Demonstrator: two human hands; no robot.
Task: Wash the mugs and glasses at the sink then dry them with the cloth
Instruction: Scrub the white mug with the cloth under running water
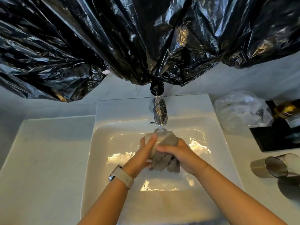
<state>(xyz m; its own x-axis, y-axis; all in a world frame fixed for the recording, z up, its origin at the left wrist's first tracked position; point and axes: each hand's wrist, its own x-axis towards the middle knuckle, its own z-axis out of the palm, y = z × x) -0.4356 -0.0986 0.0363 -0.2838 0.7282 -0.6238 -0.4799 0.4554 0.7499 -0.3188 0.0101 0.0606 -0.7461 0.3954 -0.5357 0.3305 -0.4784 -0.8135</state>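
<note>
Hands meet over the sink (pixel 90 153): left hand (pixel 142 155) in a curled grip on a clear glass (pixel 151 144), right hand (pixel 178 151) clamping the grey cloth (pixel 164 159) against it, under the running tap (pixel 159 111), black plastic sheet (pixel 97 38) beyond.

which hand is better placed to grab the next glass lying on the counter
Right, probably. The tinted glass lies on its side on the counter right of the sink, nearer the right hand. But that hand grips the cloth; the left hand holds the mug.
</note>
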